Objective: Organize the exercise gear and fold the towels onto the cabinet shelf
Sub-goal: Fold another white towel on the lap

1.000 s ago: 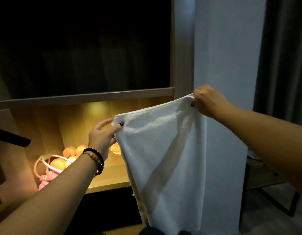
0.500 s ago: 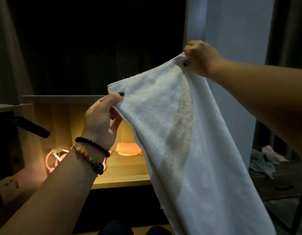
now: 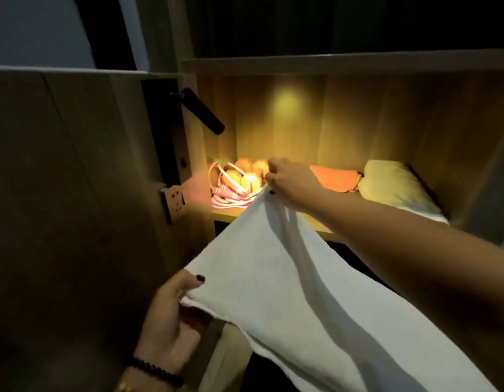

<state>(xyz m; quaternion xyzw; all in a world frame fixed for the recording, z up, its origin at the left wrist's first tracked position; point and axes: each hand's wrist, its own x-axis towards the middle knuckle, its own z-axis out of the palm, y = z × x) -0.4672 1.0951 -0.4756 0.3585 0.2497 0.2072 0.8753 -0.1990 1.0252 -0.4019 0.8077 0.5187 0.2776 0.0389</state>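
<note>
I hold a white towel [image 3: 276,281] stretched between both hands. My right hand [image 3: 290,179] pinches one corner out over the front edge of the lit cabinet shelf [image 3: 231,212]. My left hand [image 3: 174,315] grips another corner low and close to me, a beaded bracelet on its wrist. On the shelf's left lie a pink jump rope [image 3: 231,193] and several orange balls [image 3: 245,171]. A folded orange towel [image 3: 334,179] lies mid-shelf, and a folded pale towel [image 3: 395,185] at the right.
An open wooden door [image 3: 75,193] with a black lever handle [image 3: 202,111] stands at the left, close to the shelf's left side. A dark compartment lies above the shelf and another below it. The shelf's middle front shows bare wood.
The towel came down from a raised spread. My right hand moved forward and down to the shelf edge, my left hand dropped low toward me. My view turned toward the shelf.
</note>
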